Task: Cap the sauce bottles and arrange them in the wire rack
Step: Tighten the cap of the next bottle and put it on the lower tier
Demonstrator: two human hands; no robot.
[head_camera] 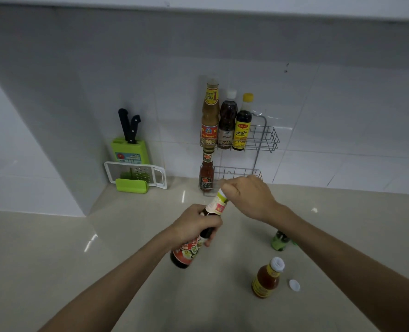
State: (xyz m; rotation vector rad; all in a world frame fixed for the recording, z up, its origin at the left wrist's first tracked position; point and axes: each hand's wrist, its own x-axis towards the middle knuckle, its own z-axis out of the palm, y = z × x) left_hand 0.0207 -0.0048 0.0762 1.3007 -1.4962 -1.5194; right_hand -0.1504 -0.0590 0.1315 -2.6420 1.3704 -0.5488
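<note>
My left hand (196, 224) grips the middle of a dark sauce bottle (186, 254) with a red label, tilted with its neck toward the wall. My right hand (249, 197) is closed over the top of that bottle; the cap is hidden under the fingers. A two-tier wire rack (267, 137) hangs on the tiled wall. Its upper tier holds three capped bottles (227, 121). A red sauce bottle (206, 172) stands at the left of the lower tier. On the counter stand an orange sauce bottle (267, 279) with a white top, a loose white cap (294, 285) beside it, and a small green bottle (280, 240).
A green knife block (129, 149) with two black-handled knives stands against the wall at the left, with a white grater (136, 174) leaning in front of it. A wall corner juts out at far left. The beige counter (79, 259) stretches left of my arms.
</note>
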